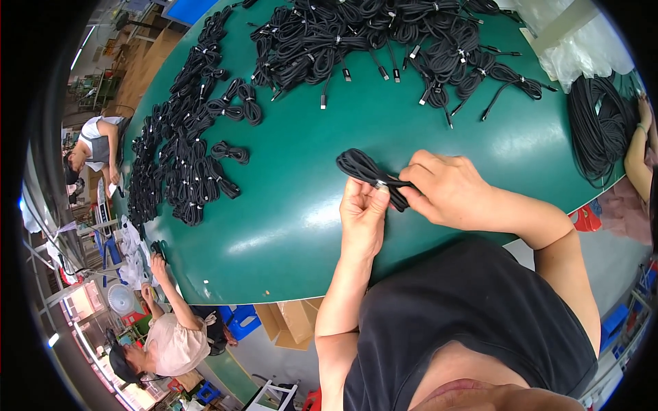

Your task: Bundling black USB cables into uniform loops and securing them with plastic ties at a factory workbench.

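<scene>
A coiled black cable (362, 166) is held up over the green tabletop, bundled into a narrow loop with a small whitish piece near its middle. My left hand (363, 211) grips the bundle from below, its thumb by that whitish piece. On the right, my right hand (442, 188) pinches the bundle's other end between thumb and fingers. What exactly lies between those right fingertips is partly hidden. A single tied cable bundle (230, 152) lies on the table to the left of my hands.
A large heap of black cables (336, 41) with loose connector ends covers the far table (295, 178). Rows of tied bundles (185, 157) lie at the left. A thick black cable coil (596, 127) sits at the right edge beside clear plastic bags (582, 51). Co-workers (175, 342) sit around the table.
</scene>
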Demonstrator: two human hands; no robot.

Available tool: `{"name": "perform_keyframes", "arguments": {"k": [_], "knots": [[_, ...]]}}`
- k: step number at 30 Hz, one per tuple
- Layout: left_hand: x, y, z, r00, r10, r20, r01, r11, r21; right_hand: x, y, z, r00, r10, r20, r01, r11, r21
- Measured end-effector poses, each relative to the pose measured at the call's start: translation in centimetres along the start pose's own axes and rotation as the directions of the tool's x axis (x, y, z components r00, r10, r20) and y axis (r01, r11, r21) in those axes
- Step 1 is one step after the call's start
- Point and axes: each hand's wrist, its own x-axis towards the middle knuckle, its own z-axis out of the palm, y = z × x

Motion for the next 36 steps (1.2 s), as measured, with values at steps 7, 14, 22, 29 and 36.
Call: {"name": "perform_keyframes", "arguments": {"k": [7, 14, 22, 29, 36], "knots": [[-0.3, 0.0, 1.7, 1.0, -0.002, 0.01, 0.001, 0.996, 0.084, 0.0, -0.4, 0.0, 0.998, 0.05, 0.039, -0.051, 0.999, 0.019], [0.4, 0.6, 0.3, 0.999, 0.028, 0.015, -0.028, 1.0, 0.0, -0.2, -0.3, -0.3, 0.986, 0.132, 0.106, -0.138, 0.989, 0.058], [0.1, 1.0, 1.3, 0.992, -0.077, 0.097, 0.085, 0.993, -0.083, 0.8, 0.2, -1.9, 0.965, 0.139, 0.222, -0.201, 0.938, 0.284], [-0.2, 0.8, 2.1, 0.903, -0.254, 0.345, 0.344, 0.91, -0.231, 2.6, 3.0, -0.5, 0.935, 0.319, 0.156, -0.285, 0.412, 0.866], [-1.0, 0.3, 2.1, 0.9, -0.292, 0.324, 0.273, 0.956, 0.103, 1.8, 3.1, 2.0, 0.974, 0.223, 0.039, -0.189, 0.705, 0.683]]}}
